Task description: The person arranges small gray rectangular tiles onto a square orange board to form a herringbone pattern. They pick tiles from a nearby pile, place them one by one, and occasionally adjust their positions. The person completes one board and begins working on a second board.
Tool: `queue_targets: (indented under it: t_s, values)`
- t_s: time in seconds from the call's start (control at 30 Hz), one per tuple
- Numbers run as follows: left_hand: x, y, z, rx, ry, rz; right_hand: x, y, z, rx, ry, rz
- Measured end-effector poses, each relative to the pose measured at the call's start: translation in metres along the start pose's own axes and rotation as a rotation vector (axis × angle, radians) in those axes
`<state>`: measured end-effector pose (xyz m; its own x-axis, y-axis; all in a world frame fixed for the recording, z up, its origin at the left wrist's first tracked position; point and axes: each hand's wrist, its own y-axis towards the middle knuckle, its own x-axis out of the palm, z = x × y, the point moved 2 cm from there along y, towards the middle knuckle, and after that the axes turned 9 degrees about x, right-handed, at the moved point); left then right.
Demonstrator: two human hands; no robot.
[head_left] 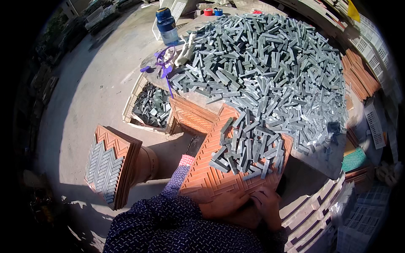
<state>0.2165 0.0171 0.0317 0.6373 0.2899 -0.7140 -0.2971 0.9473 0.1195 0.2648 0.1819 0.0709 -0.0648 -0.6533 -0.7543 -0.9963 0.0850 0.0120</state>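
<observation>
An orange tray (202, 175) with herringbone slots lies tilted in front of me. Loose grey stone strips (249, 145) are heaped on its far and right part; the slots I can see at its near left hold no strips. My left hand (228, 203) rests at the tray's near edge, its fingers pointing right and drawn together. Beside it, my right hand (266, 203) has bent fingers at the near right corner, close to the left fingertips. Both hands are closed, and whatever lies between their fingers is too small or hidden to make out.
A large pile of grey strips (270, 63) covers the table beyond the tray. At left, a stack of orange trays (133, 147) carries a herringbone of strips on top. A crate (126, 107) holds dark pieces. A blue bottle (168, 29) stands far left; pallet slats (312, 206) lie right.
</observation>
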Motion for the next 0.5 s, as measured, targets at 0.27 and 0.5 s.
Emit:
queue_targets:
  t_s: [0.27,0.5]
  values:
    - [-0.023,0.007,0.003,-0.063,-0.188,-0.027,-0.035,-0.038,0.037,0.250,0.108,0.273]
    - [-0.026,0.000,0.004,0.049,-0.110,-0.163,-0.025,-0.047,0.036,0.231,0.135,0.328]
